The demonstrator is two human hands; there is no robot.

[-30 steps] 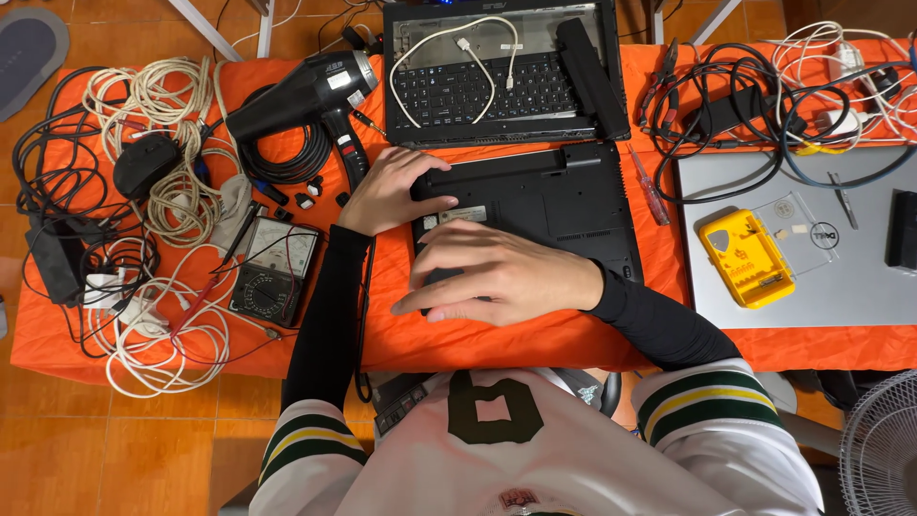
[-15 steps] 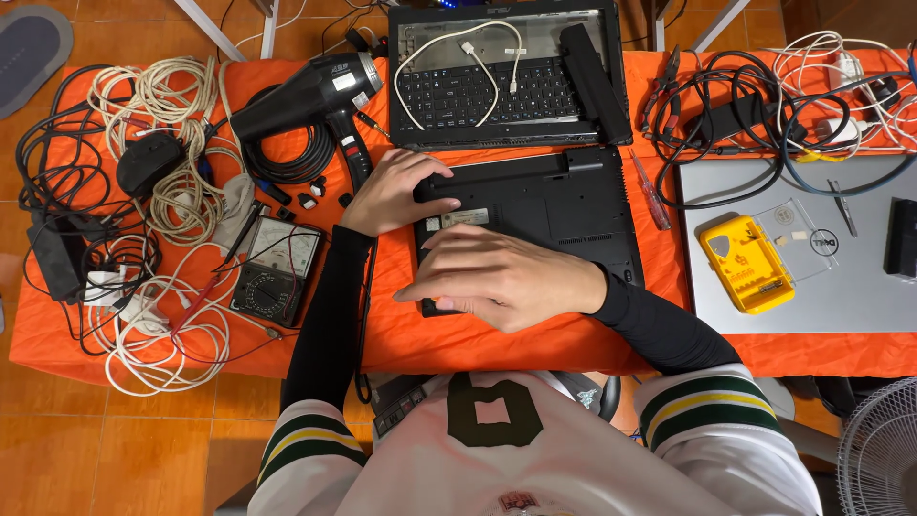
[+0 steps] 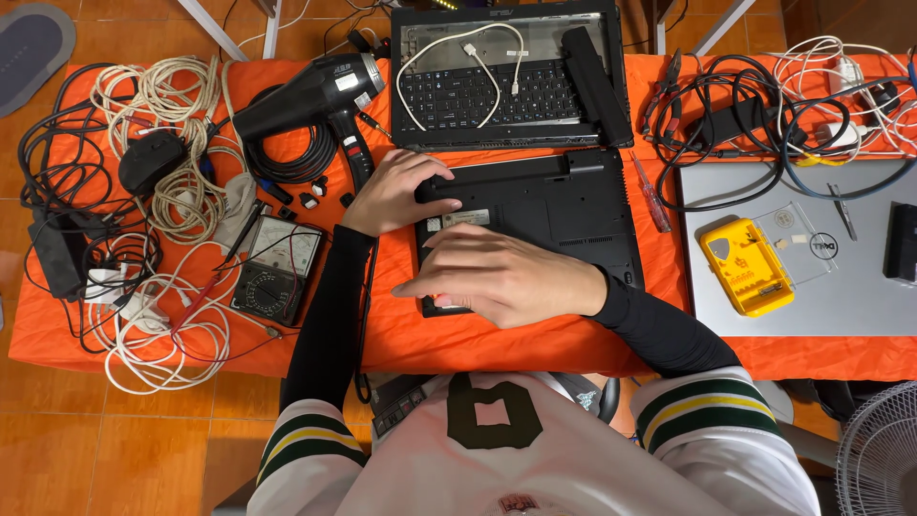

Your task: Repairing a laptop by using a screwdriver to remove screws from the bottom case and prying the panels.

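A black laptop (image 3: 573,205) lies upside down on the orange table cloth (image 3: 420,334) in front of me. My left hand (image 3: 396,191) rests on its upper left corner, fingers curled over the battery edge. My right hand (image 3: 497,277) lies flat across the lower left part of the laptop's underside, fingers spread and pointing left. Neither hand holds a tool.
A second opened laptop (image 3: 506,76) with a white cable lies behind. A black heat gun (image 3: 315,91), a multimeter (image 3: 277,268) and tangled cables (image 3: 143,191) sit left. At right are a silver laptop (image 3: 812,287), a yellow case (image 3: 745,268), a screwdriver (image 3: 650,191) and a fan (image 3: 879,459).
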